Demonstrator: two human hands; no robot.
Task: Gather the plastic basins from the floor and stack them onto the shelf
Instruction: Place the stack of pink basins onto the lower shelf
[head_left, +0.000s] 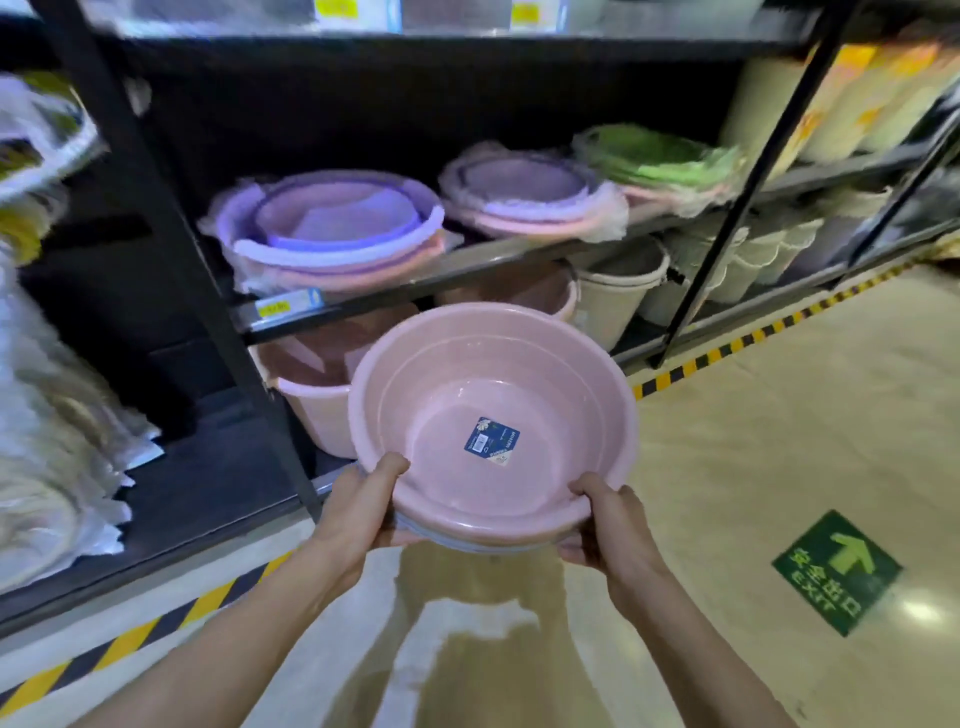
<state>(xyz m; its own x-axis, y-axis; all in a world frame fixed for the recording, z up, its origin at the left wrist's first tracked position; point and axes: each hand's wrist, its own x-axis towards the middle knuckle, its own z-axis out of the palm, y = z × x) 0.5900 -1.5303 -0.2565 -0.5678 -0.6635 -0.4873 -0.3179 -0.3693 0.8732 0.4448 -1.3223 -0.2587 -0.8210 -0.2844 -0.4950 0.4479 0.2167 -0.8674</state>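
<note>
We hold a small stack of nested basins in front of us, above the glossy floor (753, 441). Our left hand (358, 512) grips the near rim with the thumb hooked inside and the fingers curled underneath; our right hand (605, 522) is clamped on the rim the same way, on the other side. The top one is a pink basin (493, 415) with a blue label (491, 440) stuck to its bottom, and pale rims of others show just beneath it. To the right, a green exit sticker (837, 570) lies on the floor. Past the basin stands the black shelf (415, 283), edged by yellow-black hazard tape (727, 348). On its middle level sit wrapped purple-and-pink basins (332, 234), a second wrapped stack (530, 200) and green ones (660, 156) farther right. Pink tubs (311, 384) and beige buckets (618, 296) fill the level below.
</note>
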